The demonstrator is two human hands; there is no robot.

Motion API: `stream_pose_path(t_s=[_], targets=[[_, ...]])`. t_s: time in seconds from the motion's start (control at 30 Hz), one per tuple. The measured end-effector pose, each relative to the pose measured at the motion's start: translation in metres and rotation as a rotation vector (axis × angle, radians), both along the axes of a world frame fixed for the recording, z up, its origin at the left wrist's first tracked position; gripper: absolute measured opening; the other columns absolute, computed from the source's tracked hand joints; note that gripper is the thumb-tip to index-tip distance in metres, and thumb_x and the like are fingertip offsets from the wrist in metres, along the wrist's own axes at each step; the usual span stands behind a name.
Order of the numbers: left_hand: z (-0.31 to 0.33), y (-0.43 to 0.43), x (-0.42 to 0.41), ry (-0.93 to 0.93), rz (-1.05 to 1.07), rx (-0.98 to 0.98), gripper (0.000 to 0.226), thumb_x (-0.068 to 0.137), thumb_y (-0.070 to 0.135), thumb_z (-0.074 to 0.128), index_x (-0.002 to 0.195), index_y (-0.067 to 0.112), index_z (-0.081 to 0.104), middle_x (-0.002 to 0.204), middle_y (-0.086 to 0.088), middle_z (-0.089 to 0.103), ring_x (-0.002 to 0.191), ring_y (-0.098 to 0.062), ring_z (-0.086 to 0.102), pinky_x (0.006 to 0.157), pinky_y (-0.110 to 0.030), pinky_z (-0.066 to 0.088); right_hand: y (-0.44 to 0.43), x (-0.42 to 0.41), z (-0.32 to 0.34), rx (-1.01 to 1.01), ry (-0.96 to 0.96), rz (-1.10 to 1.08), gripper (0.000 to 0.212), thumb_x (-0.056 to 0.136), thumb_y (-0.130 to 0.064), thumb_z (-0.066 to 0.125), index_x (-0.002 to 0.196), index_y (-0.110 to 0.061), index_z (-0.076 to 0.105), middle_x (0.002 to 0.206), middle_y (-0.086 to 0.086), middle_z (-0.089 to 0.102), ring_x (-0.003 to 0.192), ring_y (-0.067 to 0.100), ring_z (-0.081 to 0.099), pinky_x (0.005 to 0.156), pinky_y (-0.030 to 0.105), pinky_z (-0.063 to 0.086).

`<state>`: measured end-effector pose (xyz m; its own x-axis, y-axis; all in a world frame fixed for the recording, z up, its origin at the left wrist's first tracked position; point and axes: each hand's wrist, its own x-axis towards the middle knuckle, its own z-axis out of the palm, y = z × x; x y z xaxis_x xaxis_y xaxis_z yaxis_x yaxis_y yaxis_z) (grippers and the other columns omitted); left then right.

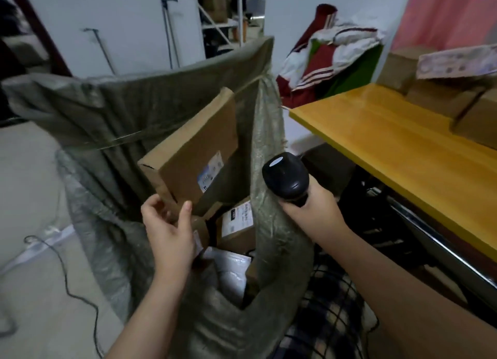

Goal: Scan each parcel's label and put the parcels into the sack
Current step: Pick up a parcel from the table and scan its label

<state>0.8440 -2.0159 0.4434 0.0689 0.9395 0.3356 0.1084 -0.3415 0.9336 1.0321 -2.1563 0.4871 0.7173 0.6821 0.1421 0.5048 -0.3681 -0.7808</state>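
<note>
Centrally, left hand (169, 235) fingers (150, 204) half open at the flat parcel (196, 149) corner, grip unclear, in the sack (107, 111) mouth; right hand (314, 211) grips scanner (286, 177).

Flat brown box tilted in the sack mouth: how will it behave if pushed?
Probably stiff: the flat box keeps straight edges while tilted. Likely light for its size: thin cardboard. Apt to tip or slide: it stands on a narrow edge in the sack, by the left hand.

Grey-green sack (113, 111); brown parcel (193, 149); black scanner (286, 178); yellow table (398, 143); pink curtain (443, 12).
</note>
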Motion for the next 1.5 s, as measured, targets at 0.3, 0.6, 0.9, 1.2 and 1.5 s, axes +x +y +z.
stream_pose_path(t_s=[0.3,0.6,0.9,1.2,1.5], targets=[[-0.025,0.015,-0.008,0.62,-0.085,0.167,0.042,0.08,0.005,0.072,0.119,0.002,0.056,0.106,-0.015,0.049,0.103,-0.034,0.05,0.094,-0.043,0.041,0.013,0.008,-0.032,-0.129,-0.03,0.015,0.047,0.074,-0.033,0.08,0.115,-0.023,0.06,0.153,0.01,0.022,0.14,0.028,0.023,0.107,0.03,0.025],[-0.013,0.062,0.102,1.072,-0.494,0.382,0.046,0.09,0.019,0.059,0.134,0.018,0.049,0.125,-0.005,0.054,0.111,-0.024,0.049,0.093,-0.036,0.044,-0.007,0.035,-0.034,-0.005,0.093,-0.189,0.043,0.073,-0.008,0.073,0.101,-0.03,0.047,0.085,-0.013,0.059,0.076,0.002,0.054,0.06,0.023,0.043],[-0.03,0.049,0.124,1.293,-0.809,0.467,0.045,0.091,0.021,0.059,0.134,0.013,0.049,0.131,-0.009,0.052,0.122,-0.026,0.045,0.102,-0.034,0.037,-0.04,0.036,-0.028,0.009,0.086,-0.161,0.054,0.062,-0.052,0.081,0.106,-0.034,0.054,0.102,-0.016,0.06,0.097,-0.003,0.056,0.074,0.019,0.047],[-0.053,0.003,0.031,1.616,-1.106,0.113,0.085,0.075,0.08,0.047,0.135,0.019,0.045,0.138,-0.005,0.05,0.123,-0.025,0.049,0.096,-0.034,0.041,-0.011,0.012,-0.082,-0.491,0.17,-0.067,0.044,0.078,-0.014,0.068,0.116,-0.018,0.046,0.115,0.012,0.061,0.108,0.034,0.058,0.079,0.033,0.047],[-0.014,-0.054,0.085,1.08,-0.904,0.059,0.022,0.091,0.024,0.059,0.104,0.008,0.066,0.106,-0.013,0.067,0.101,-0.03,0.061,0.08,-0.029,0.046,-0.029,0.042,-0.009,0.114,0.09,-0.195,0.063,0.073,-0.004,0.07,0.131,-0.018,0.05,0.095,-0.011,0.055,0.089,0.003,0.051,0.076,0.019,0.039]])
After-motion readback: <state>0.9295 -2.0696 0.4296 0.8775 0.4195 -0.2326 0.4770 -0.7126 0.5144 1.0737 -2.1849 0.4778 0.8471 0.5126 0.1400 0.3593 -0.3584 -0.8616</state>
